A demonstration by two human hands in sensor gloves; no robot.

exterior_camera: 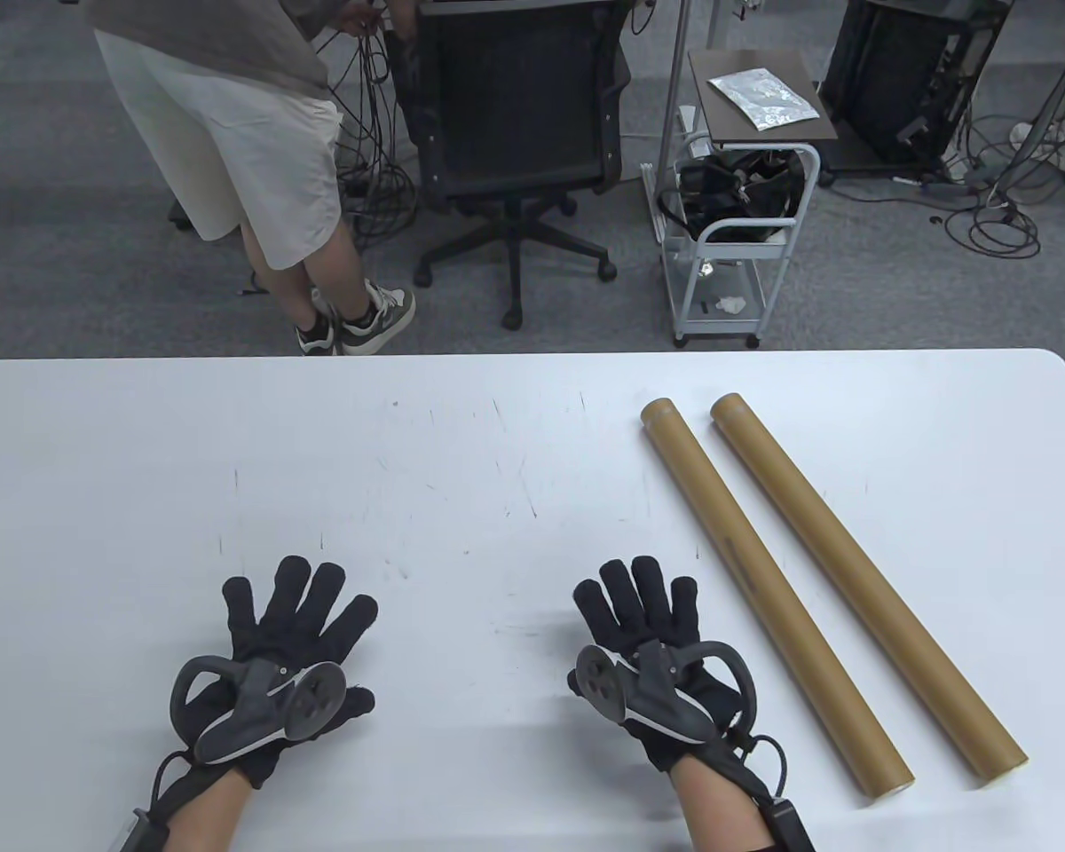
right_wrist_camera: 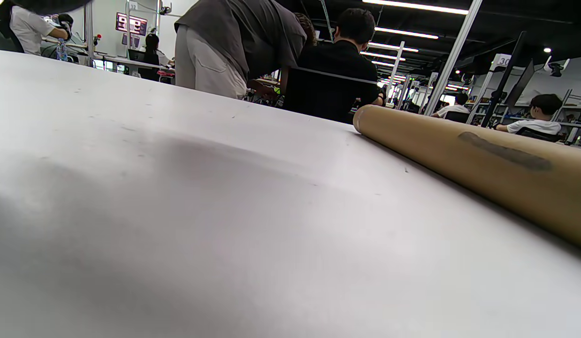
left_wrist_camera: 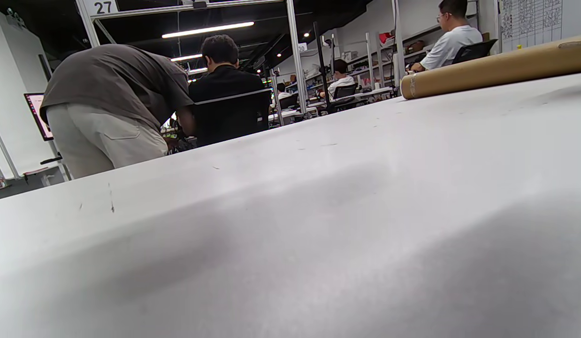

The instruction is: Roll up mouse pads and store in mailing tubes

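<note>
Two long brown cardboard mailing tubes lie side by side on the white table, running diagonally at the right: the nearer tube and the farther tube. My left hand lies flat on the table at the lower left, fingers straight and spread, holding nothing. My right hand lies flat near the middle, just left of the nearer tube, apart from it. A tube shows at the upper right of the left wrist view, and the nearer tube fills the right of the right wrist view. No mouse pad is in view.
Beyond the table's far edge a person in light shorts stands bent over cables beside a black office chair. A white wheeled cart stands on the floor behind the tubes.
</note>
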